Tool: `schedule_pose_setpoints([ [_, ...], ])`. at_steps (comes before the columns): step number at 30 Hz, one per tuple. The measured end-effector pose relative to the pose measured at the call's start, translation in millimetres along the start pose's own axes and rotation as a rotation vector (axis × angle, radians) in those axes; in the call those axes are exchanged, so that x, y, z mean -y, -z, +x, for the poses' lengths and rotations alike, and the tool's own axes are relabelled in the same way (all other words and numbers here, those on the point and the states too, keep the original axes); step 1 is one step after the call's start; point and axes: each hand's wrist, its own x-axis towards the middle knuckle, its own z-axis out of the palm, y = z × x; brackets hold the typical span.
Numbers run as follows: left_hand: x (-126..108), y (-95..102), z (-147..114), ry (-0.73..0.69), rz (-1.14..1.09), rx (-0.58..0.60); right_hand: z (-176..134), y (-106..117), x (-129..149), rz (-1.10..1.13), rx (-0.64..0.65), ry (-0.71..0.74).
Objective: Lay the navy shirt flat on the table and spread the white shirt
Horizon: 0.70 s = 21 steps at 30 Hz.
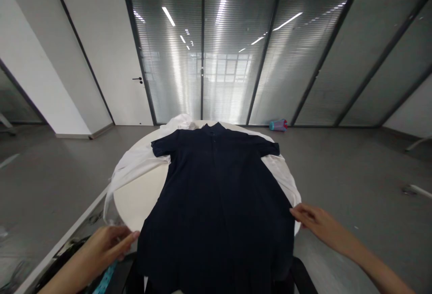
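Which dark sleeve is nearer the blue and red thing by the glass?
The sleeve on the picture's right; the left sleeve is farther, beyond the collar.

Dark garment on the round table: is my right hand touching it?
Touching. The head view shows the right hand's fingers overlapping the dark garment's side edge, without a gap.

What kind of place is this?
It looks like an office, though I can't be sure. There's a long glass wall with blinds and a plain white door. A dark shirt lies over a round table.
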Motion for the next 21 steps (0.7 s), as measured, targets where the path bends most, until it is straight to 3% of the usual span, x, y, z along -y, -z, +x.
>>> schedule_pose_setpoints([
  [4, 13, -28.1, -15, 0.012, -0.226, -0.076, -24, -19, -13, 0.143, 0.097, -0.072],
  [8, 23, -42.3, -14, -0.062, -0.449, 0.046, -35, -40, -17, 0.294, 0.05, -0.148],
  [12, 26, -49.6, -20, -0.115, -0.585, 0.049, -41, -52, -16, 0.43, 0.014, -0.192],
  [15, 26, -56.2, -27, -0.08, -0.588, 0.079, -50, -53, -12, 0.598, 0.03, -0.178],
  [21, 19, -64.4, -36, -0.006, -0.45, 0.081, -67, -41, 5, 0.87, 0.221, -0.226],
])
